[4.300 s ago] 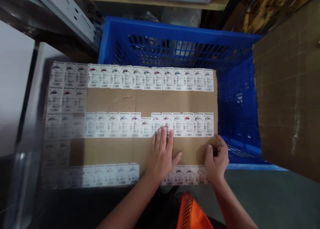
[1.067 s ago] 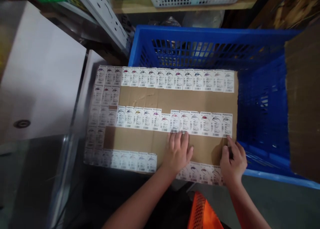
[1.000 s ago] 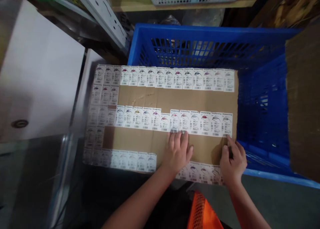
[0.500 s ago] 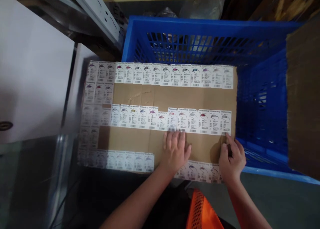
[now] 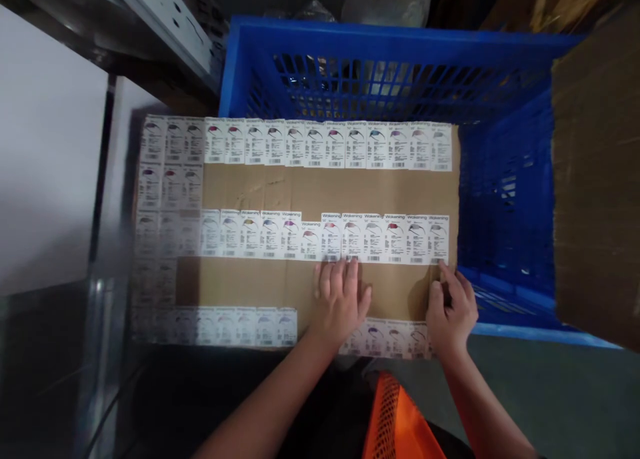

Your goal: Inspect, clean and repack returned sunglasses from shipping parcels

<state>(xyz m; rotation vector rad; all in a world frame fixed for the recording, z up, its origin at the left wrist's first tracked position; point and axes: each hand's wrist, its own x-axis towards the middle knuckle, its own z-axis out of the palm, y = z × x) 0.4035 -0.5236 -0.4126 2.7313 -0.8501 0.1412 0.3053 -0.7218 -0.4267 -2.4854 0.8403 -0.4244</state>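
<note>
A brown cardboard sheet [image 5: 365,191] lies before me, bearing rows of white printed labels [image 5: 285,325] with small pictures and barcodes. My left hand [image 5: 339,299] rests flat on the cardboard, fingers stretched, with the fingertips at the lower edge of the middle row. Further right, my right hand [image 5: 454,309] touches the bottom of that row's last label [image 5: 439,239] with the index finger. Its thumb sits a little apart from that finger and the other fingers are bent. Neither hand visibly holds anything.
Under and behind the cardboard stands a blue plastic crate [image 5: 400,42] with slotted walls. Another cardboard piece [image 5: 597,179] rises at the right. White panels [image 5: 50,159] stand at the left, and orange mesh fabric [image 5: 395,419] hangs at the bottom.
The whole view has shifted, so the cardboard and crate appear further left. Both hands keep nearly the same places on the cardboard.
</note>
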